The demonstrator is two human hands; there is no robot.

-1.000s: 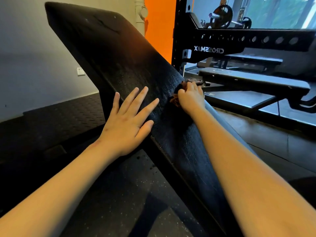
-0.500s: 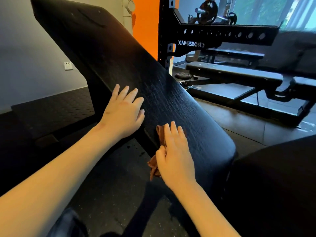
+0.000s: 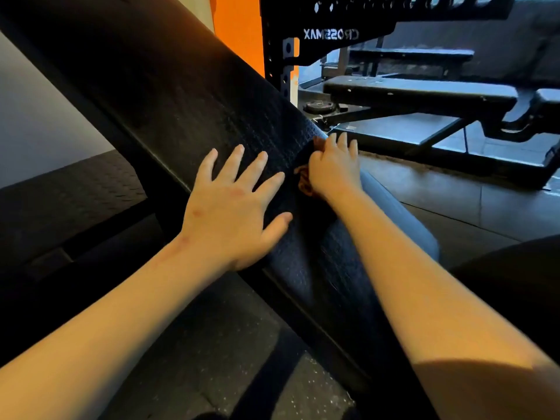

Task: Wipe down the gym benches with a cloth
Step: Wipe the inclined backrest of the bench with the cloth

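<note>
A black padded bench back slopes up to the left across the view. My left hand lies flat on its textured pad with fingers spread. My right hand presses a brown cloth against the pad's right edge, higher up than the left hand. Most of the cloth is hidden under that hand; only a bunched brown bit shows at its left side.
A black rack marked CROSMAX stands behind the pad. Two flat black benches lie to the right, with a weight plate on the floor near them. Dark rubber flooring runs below. A grey wall is at the left.
My right hand has slid the cloth up from the pad's lower left edge to its right edge. My left hand stays on the pad, its fingers now spread wider.
</note>
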